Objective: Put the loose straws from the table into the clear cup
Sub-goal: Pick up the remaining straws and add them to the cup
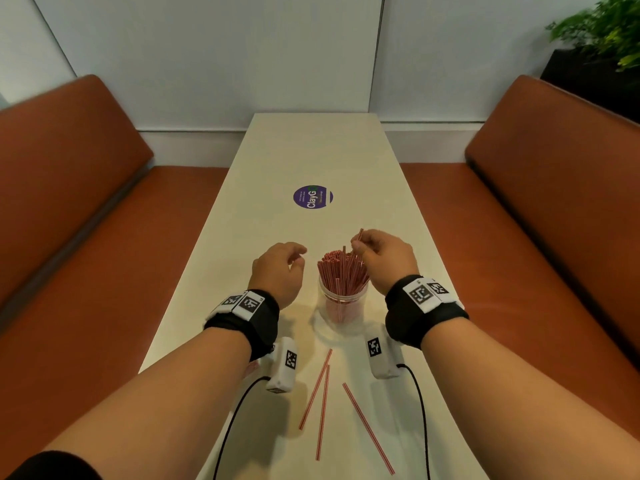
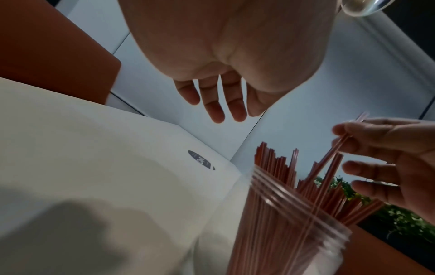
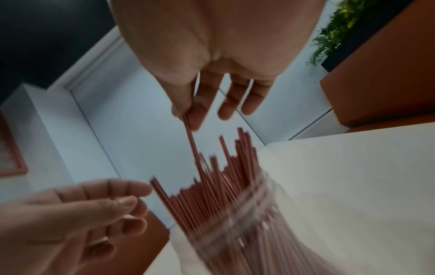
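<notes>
A clear cup [image 1: 342,304] [image 2: 287,232] [image 3: 247,223] packed with several red-and-white striped straws stands mid-table. My right hand [image 1: 381,258] [image 3: 207,96] hovers over its right rim and pinches one straw [image 1: 358,237] [image 3: 191,143] [image 2: 334,150] between thumb and forefinger, its lower end down among the straws in the cup. My left hand [image 1: 280,268] [image 2: 223,89] hangs just left of the cup with relaxed fingers, holding nothing. Three loose straws [image 1: 323,400] lie on the table near me, below the cup.
The long white table [image 1: 311,150] carries a round purple sticker [image 1: 312,196] beyond the cup. Orange benches [image 1: 86,202] flank both sides. A potted plant [image 1: 602,32] stands far right. Black cables [image 1: 235,417] trail from the wrist cameras across the near table.
</notes>
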